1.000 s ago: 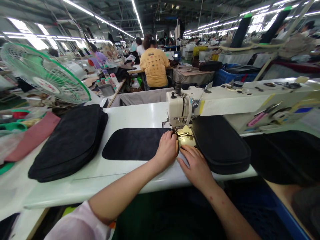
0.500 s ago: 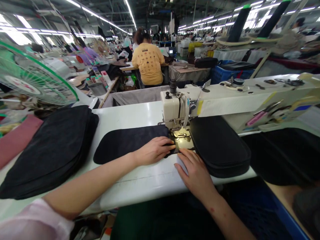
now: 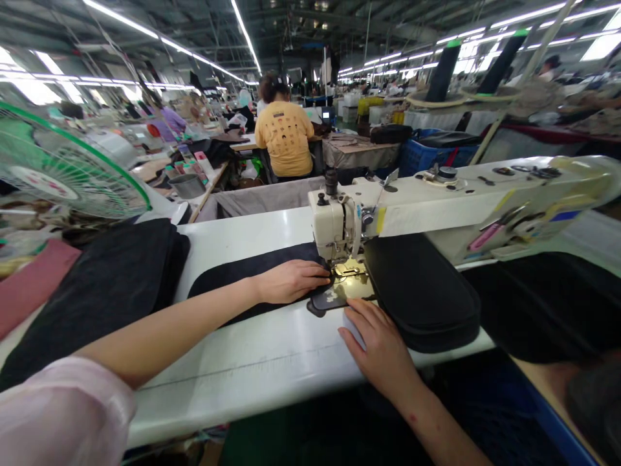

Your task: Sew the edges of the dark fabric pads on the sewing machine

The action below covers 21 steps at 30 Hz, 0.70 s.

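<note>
panel, blk, under l hand, grip unclear; r hand, grip spread, nr metal plate.

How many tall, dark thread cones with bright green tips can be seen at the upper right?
2. Both stand beyond the cream-white metal sewing machine: the left cone, and the right cone beside it. Others may be hidden in the background.

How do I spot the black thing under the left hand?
Find the white sewing machine. Left of its needle end, the left hand rests on a rounded black piece. It's flat and thin, unlike the thick black stacks on either side.
</note>
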Available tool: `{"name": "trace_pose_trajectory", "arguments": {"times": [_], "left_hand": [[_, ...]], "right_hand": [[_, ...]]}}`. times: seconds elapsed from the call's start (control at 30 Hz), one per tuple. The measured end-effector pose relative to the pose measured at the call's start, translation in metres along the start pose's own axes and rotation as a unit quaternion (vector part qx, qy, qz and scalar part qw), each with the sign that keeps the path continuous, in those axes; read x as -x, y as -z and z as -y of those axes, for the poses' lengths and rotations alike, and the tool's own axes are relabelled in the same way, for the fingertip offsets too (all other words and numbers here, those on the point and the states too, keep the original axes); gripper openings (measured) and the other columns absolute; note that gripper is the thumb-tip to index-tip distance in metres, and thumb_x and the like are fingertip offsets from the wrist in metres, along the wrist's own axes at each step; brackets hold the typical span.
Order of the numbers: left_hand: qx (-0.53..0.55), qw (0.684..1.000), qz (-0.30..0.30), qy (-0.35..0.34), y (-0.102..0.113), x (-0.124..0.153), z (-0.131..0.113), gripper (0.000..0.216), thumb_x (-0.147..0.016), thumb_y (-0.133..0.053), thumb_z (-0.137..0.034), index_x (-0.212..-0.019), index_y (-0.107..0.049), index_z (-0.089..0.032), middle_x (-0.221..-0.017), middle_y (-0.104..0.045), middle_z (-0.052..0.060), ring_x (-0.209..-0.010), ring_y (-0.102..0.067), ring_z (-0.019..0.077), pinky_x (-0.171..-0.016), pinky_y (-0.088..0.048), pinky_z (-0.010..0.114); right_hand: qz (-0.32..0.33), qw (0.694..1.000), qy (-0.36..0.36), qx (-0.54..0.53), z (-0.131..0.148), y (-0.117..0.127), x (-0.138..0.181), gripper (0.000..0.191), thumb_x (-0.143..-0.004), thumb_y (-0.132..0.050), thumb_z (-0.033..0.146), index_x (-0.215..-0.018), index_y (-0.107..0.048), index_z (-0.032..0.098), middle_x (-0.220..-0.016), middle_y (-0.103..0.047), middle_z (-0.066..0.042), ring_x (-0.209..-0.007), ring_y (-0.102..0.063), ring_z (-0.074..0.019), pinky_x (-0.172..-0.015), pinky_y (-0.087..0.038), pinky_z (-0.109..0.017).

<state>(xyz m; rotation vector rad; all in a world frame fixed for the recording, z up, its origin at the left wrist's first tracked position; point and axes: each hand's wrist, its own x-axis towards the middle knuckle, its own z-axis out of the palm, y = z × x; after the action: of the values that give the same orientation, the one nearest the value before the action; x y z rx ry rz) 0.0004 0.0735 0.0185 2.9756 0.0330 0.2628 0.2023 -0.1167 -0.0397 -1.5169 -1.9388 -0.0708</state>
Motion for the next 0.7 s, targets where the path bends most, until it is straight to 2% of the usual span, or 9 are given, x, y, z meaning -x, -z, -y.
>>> {"name": "trace_pose_trajectory", "arguments": {"times": [0.1, 0.23, 0.4, 0.6, 0.7], "left_hand": [[0.015, 0.998, 0.022, -0.059, 0.006, 0.001, 0.012, 0.042, -0.099, -0.039, -0.016, -0.137, -0.056, -0.013, -0.132, -0.063, 0.019, -0.131, -0.054, 0.0277, -0.112, -0.046, 0.045], [0.056, 0.996, 0.003, -0.071, 0.000, -0.001, 0.017, 0.044, -0.099, -0.038, -0.018, -0.140, -0.052, -0.011, -0.133, -0.062, 0.022, -0.133, -0.052, 0.0284, -0.113, -0.044, 0.048], [0.044, 0.999, -0.019, 0.007, -0.010, 0.001, 0.003, 0.042, -0.098, -0.037, -0.014, -0.137, -0.054, -0.013, -0.133, -0.061, 0.019, -0.130, -0.053, 0.0269, -0.114, -0.044, 0.048], [-0.007, 0.994, -0.060, 0.093, -0.019, -0.001, -0.021, 0.039, -0.094, -0.041, -0.010, -0.130, -0.057, -0.007, -0.131, -0.058, 0.020, -0.127, -0.053, 0.0282, -0.112, -0.046, 0.046], [-0.026, 0.988, -0.082, 0.131, -0.025, -0.007, -0.034, 0.036, -0.095, -0.042, -0.011, -0.127, -0.058, -0.011, -0.129, -0.059, 0.017, -0.126, -0.054, 0.0273, -0.110, -0.047, 0.046]], "right_hand": [[-0.006, 1.000, -0.002, -0.004, 0.000, -0.001, 0.000, 0.025, -0.098, -0.052, 0.027, -0.118, -0.065, 0.019, -0.127, -0.067, -0.012, -0.120, -0.061, -0.0268, -0.103, -0.050, -0.046], [-0.006, 1.000, -0.007, -0.008, 0.000, -0.002, -0.001, 0.024, -0.098, -0.052, 0.028, -0.117, -0.064, 0.020, -0.127, -0.067, -0.012, -0.119, -0.061, -0.0268, -0.103, -0.050, -0.045], [-0.003, 1.000, -0.008, -0.005, 0.001, 0.000, -0.002, 0.024, -0.100, -0.051, 0.029, -0.117, -0.064, 0.018, -0.127, -0.066, -0.012, -0.119, -0.061, -0.0276, -0.102, -0.050, -0.045], [0.002, 1.000, -0.001, -0.003, 0.000, 0.002, -0.002, 0.025, -0.101, -0.050, 0.031, -0.116, -0.064, 0.016, -0.128, -0.066, -0.013, -0.119, -0.060, -0.0279, -0.103, -0.049, -0.045], [0.000, 1.000, 0.000, -0.010, -0.001, 0.001, -0.002, 0.026, -0.100, -0.050, 0.032, -0.116, -0.065, 0.018, -0.128, -0.067, -0.012, -0.119, -0.060, -0.0278, -0.103, -0.049, -0.045]]}}
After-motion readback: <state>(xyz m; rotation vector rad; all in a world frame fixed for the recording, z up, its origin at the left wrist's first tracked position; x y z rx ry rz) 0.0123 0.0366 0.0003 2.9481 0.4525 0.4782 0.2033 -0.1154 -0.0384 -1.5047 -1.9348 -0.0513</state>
